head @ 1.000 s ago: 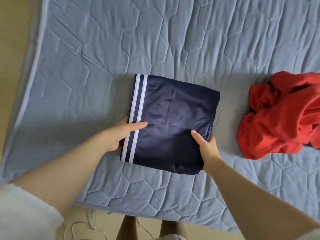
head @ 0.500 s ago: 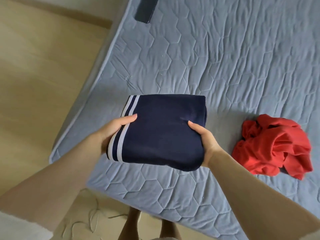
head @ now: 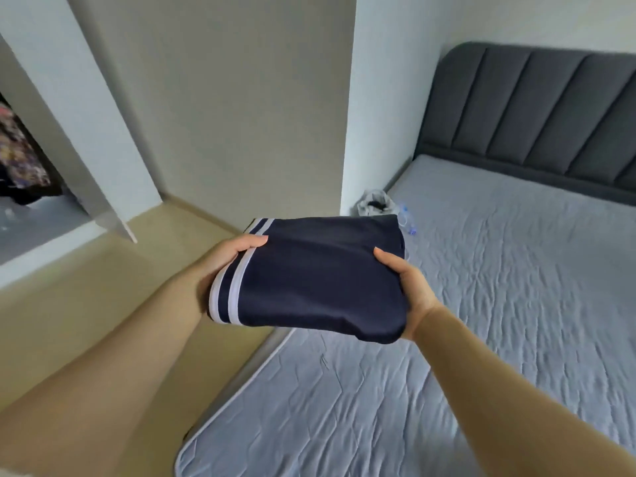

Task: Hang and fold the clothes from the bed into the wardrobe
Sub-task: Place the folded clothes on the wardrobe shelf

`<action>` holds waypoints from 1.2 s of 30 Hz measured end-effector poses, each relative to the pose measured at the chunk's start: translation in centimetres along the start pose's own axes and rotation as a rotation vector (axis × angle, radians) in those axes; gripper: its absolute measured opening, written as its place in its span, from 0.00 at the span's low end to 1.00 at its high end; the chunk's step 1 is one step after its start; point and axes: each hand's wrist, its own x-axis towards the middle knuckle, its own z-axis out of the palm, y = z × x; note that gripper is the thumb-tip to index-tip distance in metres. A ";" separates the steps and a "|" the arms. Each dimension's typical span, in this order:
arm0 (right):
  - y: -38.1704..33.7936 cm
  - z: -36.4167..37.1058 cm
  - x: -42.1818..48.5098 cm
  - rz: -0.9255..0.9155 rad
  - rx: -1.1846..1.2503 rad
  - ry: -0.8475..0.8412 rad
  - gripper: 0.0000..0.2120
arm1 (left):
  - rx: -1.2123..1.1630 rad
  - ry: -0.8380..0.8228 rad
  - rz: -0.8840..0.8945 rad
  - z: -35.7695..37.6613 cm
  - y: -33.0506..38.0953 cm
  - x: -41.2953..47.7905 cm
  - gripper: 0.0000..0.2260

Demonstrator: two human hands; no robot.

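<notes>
Person holds the folded navy garment [head: 309, 277] in the air between both hands, clear of the bed [head: 516, 270]. Left hand [head: 227, 266]: thumb laid over the top at the white-striped edge, fingers curled underneath and hidden by the cloth. Right hand [head: 409, 287]: thumb on top near the opposite edge, fingers under the fold, out of sight; it grips that side. Garment lies flat and roughly level.

Below and right of the right fingers: grey quilted mattress, with the dark headboard [head: 533, 115] beyond. Past the fingertips, behind the garment's far edge: a pale bag [head: 373, 201] by the bed's edge. Left of the left fingers, well apart: the wardrobe [head: 79, 132], with patterned cloth [head: 17, 156] hanging inside
</notes>
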 end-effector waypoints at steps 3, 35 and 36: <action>-4.0 4.6 -2.6 -0.083 -0.073 -0.112 0.13 | -0.053 0.029 0.141 -1.3 4.6 -4.6 0.14; 5.3 56.7 0.7 -0.028 -0.281 -0.811 0.12 | -0.221 0.615 0.584 -42.4 15.3 -30.3 0.22; 5.9 57.9 1.1 -0.023 -0.277 -0.822 0.12 | -0.245 0.612 0.574 -43.5 15.3 -30.7 0.22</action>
